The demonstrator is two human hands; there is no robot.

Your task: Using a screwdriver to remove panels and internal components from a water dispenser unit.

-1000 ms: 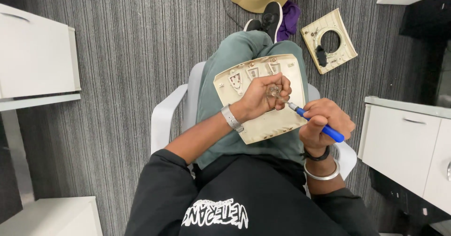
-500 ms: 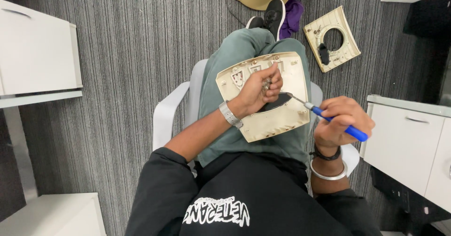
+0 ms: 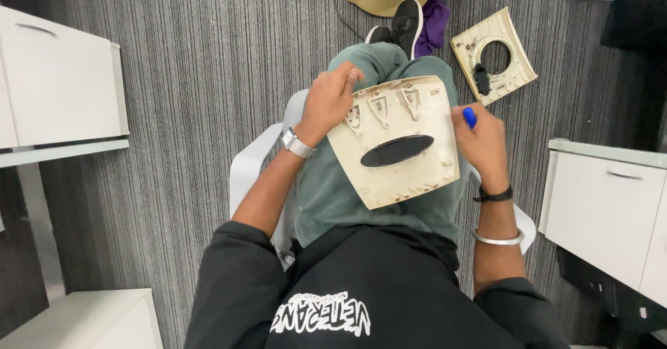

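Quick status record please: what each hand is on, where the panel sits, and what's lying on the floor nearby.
left hand: grips the upper left edge of the cream plastic panel
right hand: at the panel's right edge, grip closed on a blue-handled tool
panel: on the person's lap, dark oval slot facing up
floor: second cream panel with a round hole, on the striped carpet to the right
tool tip: hidden

panel [image 3: 396,144] on lap, hands at its sides, ring plate [image 3: 495,56] on floor
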